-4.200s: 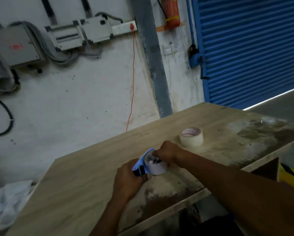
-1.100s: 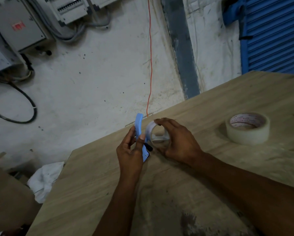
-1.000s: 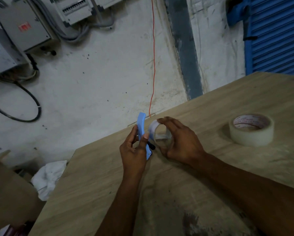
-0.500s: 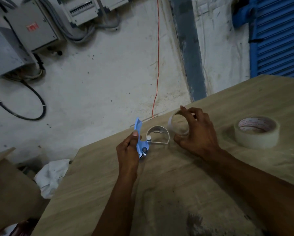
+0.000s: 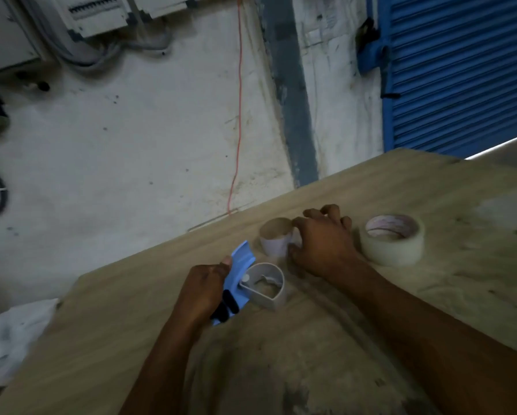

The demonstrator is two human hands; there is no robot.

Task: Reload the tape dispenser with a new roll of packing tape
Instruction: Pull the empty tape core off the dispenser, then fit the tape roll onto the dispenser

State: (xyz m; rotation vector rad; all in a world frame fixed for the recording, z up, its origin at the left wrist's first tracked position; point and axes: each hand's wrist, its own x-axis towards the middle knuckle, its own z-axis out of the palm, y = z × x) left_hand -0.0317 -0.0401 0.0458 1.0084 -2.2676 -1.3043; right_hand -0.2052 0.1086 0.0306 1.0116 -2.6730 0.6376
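Mid-frame, the left hand (image 5: pixel 201 292) grips the blue tape dispenser (image 5: pixel 241 274); the right hand (image 5: pixel 321 247) seems to hold the empty core (image 5: pixel 276 239).

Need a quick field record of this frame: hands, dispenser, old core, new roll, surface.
left hand: grips the tape dispenser by its blue body
dispenser hub: bare, no roll on it
right hand: fingers on the empty core, which stands on the table
new tape roll: flat on the table, right of the right hand, untouched
reload: not yet done
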